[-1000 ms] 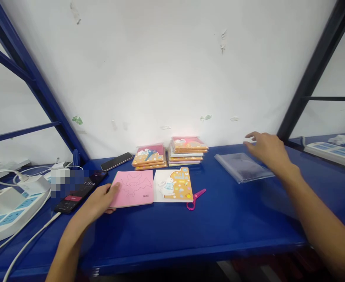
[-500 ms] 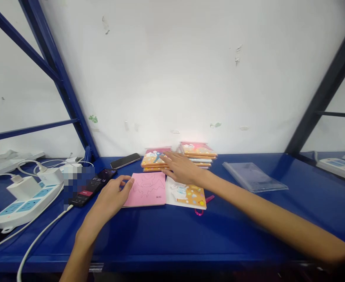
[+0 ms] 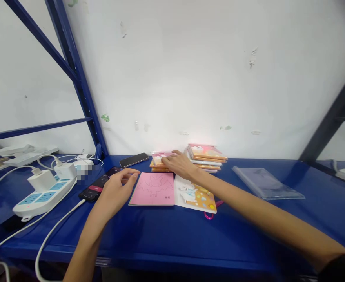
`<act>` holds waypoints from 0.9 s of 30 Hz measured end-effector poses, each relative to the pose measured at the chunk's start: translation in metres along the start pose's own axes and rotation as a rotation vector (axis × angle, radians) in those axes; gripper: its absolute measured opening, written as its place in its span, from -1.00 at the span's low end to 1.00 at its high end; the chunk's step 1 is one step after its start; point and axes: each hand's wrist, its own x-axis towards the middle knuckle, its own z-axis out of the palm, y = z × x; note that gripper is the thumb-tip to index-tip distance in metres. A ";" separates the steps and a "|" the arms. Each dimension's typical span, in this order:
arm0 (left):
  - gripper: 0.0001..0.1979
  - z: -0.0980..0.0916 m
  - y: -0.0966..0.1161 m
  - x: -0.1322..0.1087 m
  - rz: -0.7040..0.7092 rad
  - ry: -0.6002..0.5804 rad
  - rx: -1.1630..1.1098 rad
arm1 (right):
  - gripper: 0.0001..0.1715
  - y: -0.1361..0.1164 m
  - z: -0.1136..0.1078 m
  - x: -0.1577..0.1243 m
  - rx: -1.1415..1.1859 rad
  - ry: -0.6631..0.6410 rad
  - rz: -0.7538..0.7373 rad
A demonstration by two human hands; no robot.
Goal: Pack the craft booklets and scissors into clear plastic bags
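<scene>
A pink booklet page [image 3: 153, 190] with a line-drawn bat lies in the middle of the blue table. My left hand [image 3: 121, 188] is beside its upper left corner, fingers loosely curved with a gap to the thumb, holding nothing. To the right, against the page, is an orange-and-white illustrated cover [image 3: 196, 196]. My right hand [image 3: 180, 162] reaches over the left stack of booklets [image 3: 157, 163], its fingers stretched across the top and partly covering it. Another booklet stack [image 3: 207, 152] stands just right of that hand. Pink scissors [image 3: 209, 215] show partly from under the orange cover.
A phone with a lit screen [image 3: 96, 188] and a dark phone [image 3: 134, 159] lie to the left. A white power strip [image 3: 43, 199] with plugs and cables fills the left side. Clear plastic sleeves [image 3: 266, 184] lie at the right. Blue shelf posts [image 3: 81, 78] rise behind.
The view has turned slightly left. My right hand has shifted a little left over the left stack, and a blue shape seen on its top is out of sight. My left hand stays by the page.
</scene>
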 end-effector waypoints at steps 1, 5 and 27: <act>-0.54 0.001 0.000 0.000 -0.021 0.010 -0.051 | -0.73 0.002 -0.007 -0.009 0.002 0.026 -0.010; -0.34 0.006 0.002 0.001 -0.094 0.036 -0.223 | -0.68 0.007 -0.037 -0.053 0.028 0.142 -0.032; -0.42 0.079 0.053 -0.038 -0.239 -0.438 -0.987 | -0.73 0.020 -0.053 -0.171 0.550 0.663 0.410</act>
